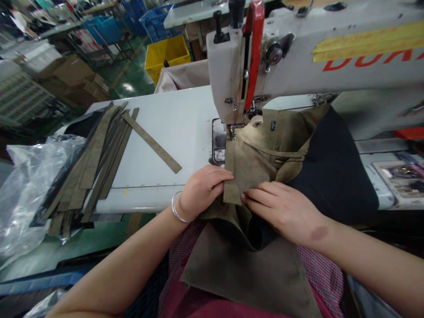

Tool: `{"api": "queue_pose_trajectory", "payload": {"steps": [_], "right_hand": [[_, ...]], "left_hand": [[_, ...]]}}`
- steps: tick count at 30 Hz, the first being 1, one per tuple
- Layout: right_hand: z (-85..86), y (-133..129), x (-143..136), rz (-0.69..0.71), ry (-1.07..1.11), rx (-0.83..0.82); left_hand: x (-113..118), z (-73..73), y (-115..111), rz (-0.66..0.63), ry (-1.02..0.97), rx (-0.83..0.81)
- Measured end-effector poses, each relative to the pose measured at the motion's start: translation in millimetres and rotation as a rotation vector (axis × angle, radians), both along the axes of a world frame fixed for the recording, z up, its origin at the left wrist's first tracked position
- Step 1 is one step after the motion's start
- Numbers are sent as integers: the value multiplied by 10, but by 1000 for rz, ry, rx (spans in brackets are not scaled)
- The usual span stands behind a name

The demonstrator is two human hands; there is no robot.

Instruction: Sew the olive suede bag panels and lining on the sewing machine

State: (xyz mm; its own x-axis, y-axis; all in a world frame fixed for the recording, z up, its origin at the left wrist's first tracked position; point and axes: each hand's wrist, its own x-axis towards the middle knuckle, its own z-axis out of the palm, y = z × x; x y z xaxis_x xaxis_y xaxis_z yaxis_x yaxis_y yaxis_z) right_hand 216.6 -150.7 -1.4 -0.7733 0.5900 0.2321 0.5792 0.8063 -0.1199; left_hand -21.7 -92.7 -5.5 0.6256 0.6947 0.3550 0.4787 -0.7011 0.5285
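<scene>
An olive-brown garment piece with a dark lining lies under the sewing machine and hangs over the table edge onto my lap. Along its left edge runs a narrow fabric strip, whose upper end is beneath the presser foot. My left hand, with a silver bangle at the wrist, pinches the strip near its lower end. My right hand presses on the garment just right of the strip, fingers together and bent, fingertips at the fold; the thumb is mostly hidden.
A pile of olive strips lies at the table's left end, beside a clear plastic bag. One loose strip lies slantwise on the white table. Behind stand a yellow crate, blue baskets and cardboard boxes.
</scene>
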Motion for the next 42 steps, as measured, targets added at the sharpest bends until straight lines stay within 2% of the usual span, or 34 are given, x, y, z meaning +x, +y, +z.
{"api": "queue_pose_trajectory", "payload": {"steps": [7, 13, 17, 27, 33, 38, 42], "right_hand": [[-15, -72, 9, -80, 45, -44], [-40, -53, 32, -63, 55, -111], [-11, -37, 19, -65, 60, -120], [-3, -27, 9, -55, 80, -120], [-14, -28, 20, -60, 80, -121], [4, -40, -11, -78, 123, -115], [21, -61, -30, -101, 153, -128]], "left_hand": [[69, 34, 25, 5, 7, -44], [120, 71, 70, 98, 66, -92], [149, 97, 103, 98, 79, -165], [169, 77, 112, 95, 33, -196], [168, 46, 78, 33, 83, -89], [118, 56, -40, -69, 199, 47], [62, 30, -119, -87, 253, 113]]}}
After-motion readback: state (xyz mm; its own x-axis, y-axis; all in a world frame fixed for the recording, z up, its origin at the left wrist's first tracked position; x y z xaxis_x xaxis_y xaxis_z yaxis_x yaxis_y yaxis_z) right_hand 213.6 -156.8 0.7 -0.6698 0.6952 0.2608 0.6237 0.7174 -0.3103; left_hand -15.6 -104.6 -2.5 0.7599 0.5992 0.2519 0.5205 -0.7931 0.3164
